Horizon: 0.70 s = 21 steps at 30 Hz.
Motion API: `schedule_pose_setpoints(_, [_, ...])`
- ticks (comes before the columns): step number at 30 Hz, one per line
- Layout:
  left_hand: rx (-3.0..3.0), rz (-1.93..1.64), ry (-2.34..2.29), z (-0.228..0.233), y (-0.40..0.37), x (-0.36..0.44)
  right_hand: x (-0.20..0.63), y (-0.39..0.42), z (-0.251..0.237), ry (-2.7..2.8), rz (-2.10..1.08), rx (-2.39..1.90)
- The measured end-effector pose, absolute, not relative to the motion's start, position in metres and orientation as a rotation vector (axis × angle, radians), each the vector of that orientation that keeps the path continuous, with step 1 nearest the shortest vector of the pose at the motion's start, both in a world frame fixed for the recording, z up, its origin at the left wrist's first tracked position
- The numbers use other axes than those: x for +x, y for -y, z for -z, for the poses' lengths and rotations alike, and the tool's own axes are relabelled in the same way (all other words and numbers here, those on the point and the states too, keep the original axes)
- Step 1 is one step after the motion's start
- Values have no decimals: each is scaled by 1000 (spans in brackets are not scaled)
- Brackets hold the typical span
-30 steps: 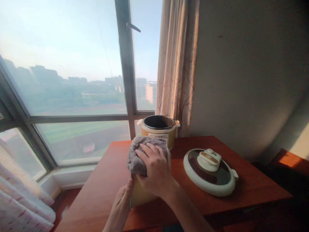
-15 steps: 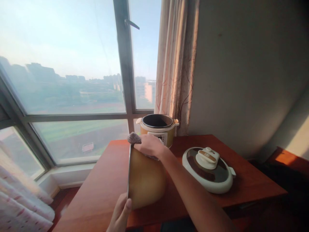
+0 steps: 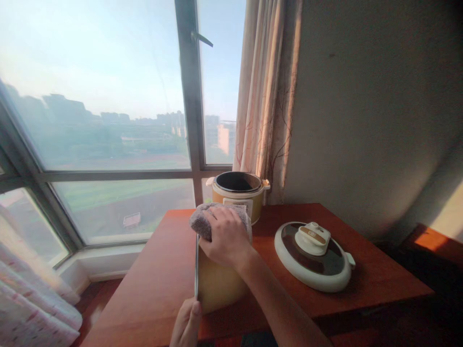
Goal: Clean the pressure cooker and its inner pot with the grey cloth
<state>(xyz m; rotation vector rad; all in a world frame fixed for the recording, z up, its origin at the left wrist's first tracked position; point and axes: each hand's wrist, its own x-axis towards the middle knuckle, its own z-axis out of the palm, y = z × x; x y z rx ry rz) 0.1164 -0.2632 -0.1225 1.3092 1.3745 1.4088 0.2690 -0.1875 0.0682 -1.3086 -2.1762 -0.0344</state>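
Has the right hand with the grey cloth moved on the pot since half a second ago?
Yes. The right hand has come back toward the person over the inner pot, away from the cooker base, and more of the grey cloth shows.

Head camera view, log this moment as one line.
right hand: presses grey cloth on tan metal inner pot | left hand: fingers at pot rim | pot: tilted on red-brown wooden table
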Motion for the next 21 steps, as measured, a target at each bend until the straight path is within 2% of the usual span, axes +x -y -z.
schedule_pose_setpoints(6, [1188, -1400, -1278, 106, 249, 126, 273, 236, -19, 2078, 42, -1193])
schedule_pose_setpoints(12, [1048, -1442, -1332, 86, 242, 127, 291, 258, 80, 2086, 215, -1042])
schedule_pose_setpoints(15, [1026, -1386, -1352, 77, 242, 129, 298, 260, 113, 2046, 323, -1008])
schedule_pose_setpoints(18, [1059, -1384, -1359, 74, 241, 131, 303, 260, 106, 2095, 282, -1021])
schedule_pose_setpoints(21, [1118, -1450, -1371, 77, 239, 130, 304, 256, 71, 2167, 175, -1026])
